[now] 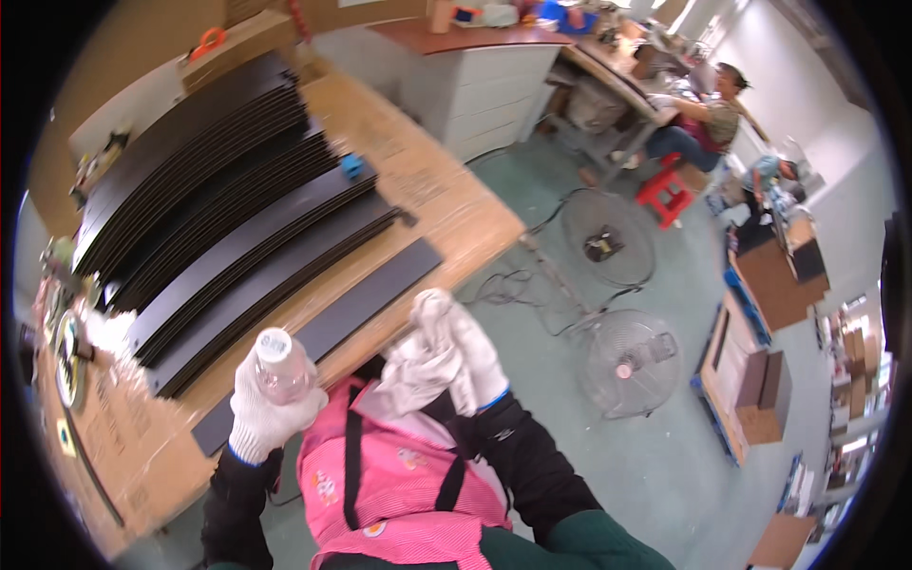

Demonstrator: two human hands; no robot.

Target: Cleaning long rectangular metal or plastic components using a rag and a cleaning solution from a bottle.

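Observation:
My left hand [255, 418], in a white knitted glove, is closed around a clear bottle [285, 377] with a white cap. In my gloved right hand [483, 378] is a crumpled whitish cloth [427, 350], hanging in front of my pink apron [408, 494]. Both hands are at the near edge of the table. A long flat dark grey strip [366, 296] lies along that edge, partly hidden behind my left hand and the bottle. Just beyond it, several stacks of similar dark panels [275, 242] cover much of the table.
The brown cardboard-covered table [451, 214] has a small blue object [352, 166] on one stack. To the right stand two floor fans [627, 366] with cables and a red stool [665, 190]. Two people [703, 119] work farther off. Pallets with panels [731, 380] lie at the far right.

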